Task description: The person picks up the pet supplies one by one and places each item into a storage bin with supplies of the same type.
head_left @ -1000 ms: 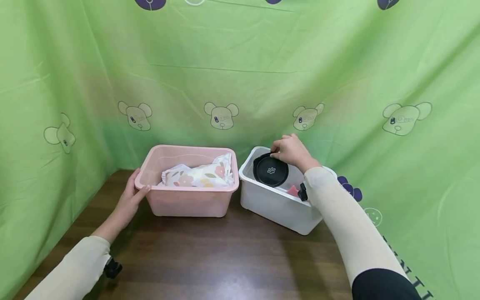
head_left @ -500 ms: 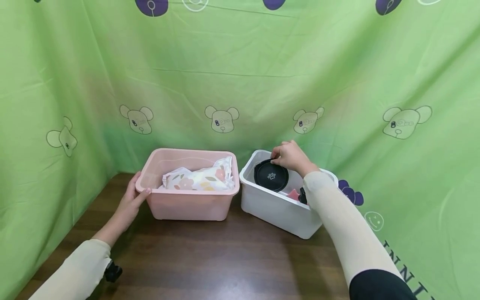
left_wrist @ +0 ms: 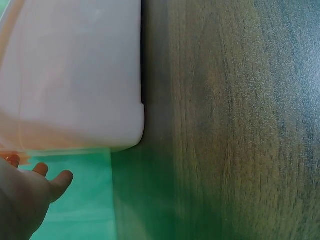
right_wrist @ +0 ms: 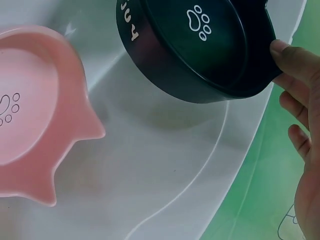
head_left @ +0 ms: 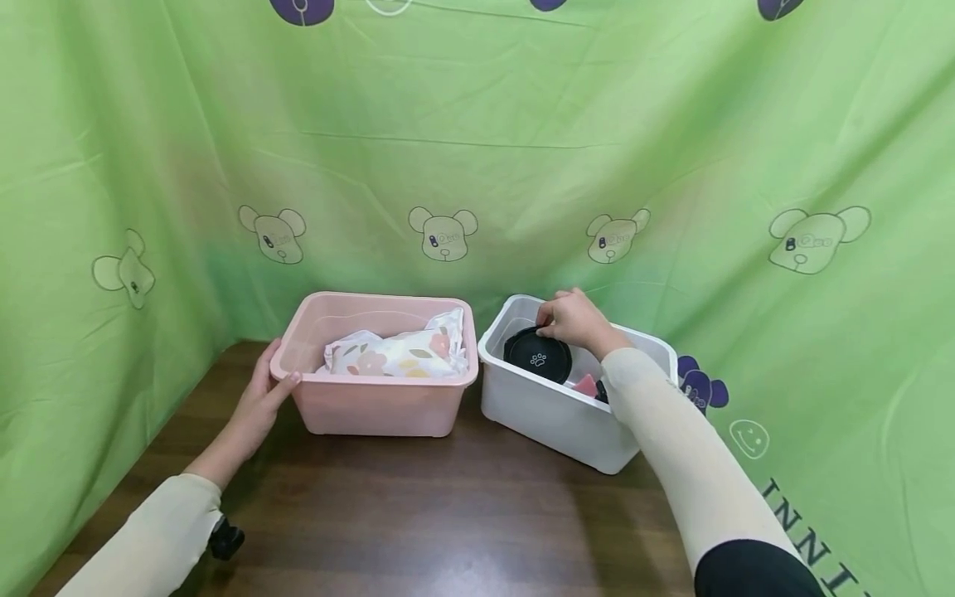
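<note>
A black pet bowl [head_left: 537, 356] with a white paw print hangs tilted inside the white bin [head_left: 555, 423]. My right hand [head_left: 576, 322] pinches its rim between thumb and fingers, which the right wrist view shows at the edge of the black bowl [right_wrist: 215, 55]. Beside it in that view lies a pink cat-eared bowl [right_wrist: 45, 120], largely covered by my sleeve in the head view. On the left, my left hand [head_left: 257, 402] grips the near left corner of the pink bin [head_left: 376, 408], thumb over the rim. A floral-patterned white cloth bundle [head_left: 403, 352] lies in the pink bin.
Both bins stand side by side on a brown wooden table [head_left: 418, 514], the white one turned at an angle. A green curtain [head_left: 448, 149] printed with bear heads hangs close behind them and along both sides.
My right hand has moved down a little with the black bowl, which now sits lower and leans flatter in the white bin. My left hand stays on the pink bin's corner.
</note>
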{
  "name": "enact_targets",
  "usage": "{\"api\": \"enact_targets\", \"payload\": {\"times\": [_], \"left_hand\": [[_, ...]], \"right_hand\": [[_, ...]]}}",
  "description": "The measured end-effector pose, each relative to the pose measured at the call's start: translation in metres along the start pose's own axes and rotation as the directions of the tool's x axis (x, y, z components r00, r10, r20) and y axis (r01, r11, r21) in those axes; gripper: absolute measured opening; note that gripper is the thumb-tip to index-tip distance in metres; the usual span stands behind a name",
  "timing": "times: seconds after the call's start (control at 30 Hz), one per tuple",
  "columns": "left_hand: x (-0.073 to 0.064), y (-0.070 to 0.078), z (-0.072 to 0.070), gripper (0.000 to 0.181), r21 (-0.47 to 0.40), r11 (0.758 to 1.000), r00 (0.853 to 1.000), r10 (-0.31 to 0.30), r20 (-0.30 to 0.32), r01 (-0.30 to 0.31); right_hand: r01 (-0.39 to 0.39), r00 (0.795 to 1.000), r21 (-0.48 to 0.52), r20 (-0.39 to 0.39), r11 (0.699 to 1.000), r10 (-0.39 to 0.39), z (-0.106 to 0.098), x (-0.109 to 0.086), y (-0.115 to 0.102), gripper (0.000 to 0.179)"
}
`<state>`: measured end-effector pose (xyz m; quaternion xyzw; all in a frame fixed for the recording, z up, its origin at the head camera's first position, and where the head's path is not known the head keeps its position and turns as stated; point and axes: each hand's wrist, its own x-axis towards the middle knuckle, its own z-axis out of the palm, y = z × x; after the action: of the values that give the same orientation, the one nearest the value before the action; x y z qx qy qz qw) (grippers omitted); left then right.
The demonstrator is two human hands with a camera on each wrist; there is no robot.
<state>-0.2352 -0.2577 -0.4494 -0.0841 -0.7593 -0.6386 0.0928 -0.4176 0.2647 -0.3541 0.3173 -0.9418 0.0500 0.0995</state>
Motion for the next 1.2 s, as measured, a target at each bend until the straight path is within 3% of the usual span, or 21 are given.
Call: {"api": "enact_targets", "payload": {"times": [0.3,0.6,0.87,1.2], "left_hand": [[0.000,-0.005,0.001,0.077,-0.021,1.000,1.000,0.012,0.001,-0.012],[0.001,-0.005,0.000,0.077,-0.020,1.000,1.000,0.021,-0.003,-0.021],[0.001,-0.005,-0.001,0.078,-0.013,1.000,1.000,-0.001,0.002,0.001],[0.002,-0.005,-0.001,0.077,-0.016,1.000,1.000,0.005,-0.001,-0.005]], "right_hand": [[0.011,1.000,0.009,0.027,1.000,-0.011,0.010,-0.004,0.001,0.008],[0.034,0.999,0.003,-0.001,0.999,-0.034,0.015,-0.003,0.004,0.009],[0.036,0.999,-0.005,0.037,0.999,-0.036,0.020,-0.004,0.009,0.008],[0.089,0.995,-0.007,0.046,0.996,-0.088,0.024,0.000,0.012,0.009]]}}
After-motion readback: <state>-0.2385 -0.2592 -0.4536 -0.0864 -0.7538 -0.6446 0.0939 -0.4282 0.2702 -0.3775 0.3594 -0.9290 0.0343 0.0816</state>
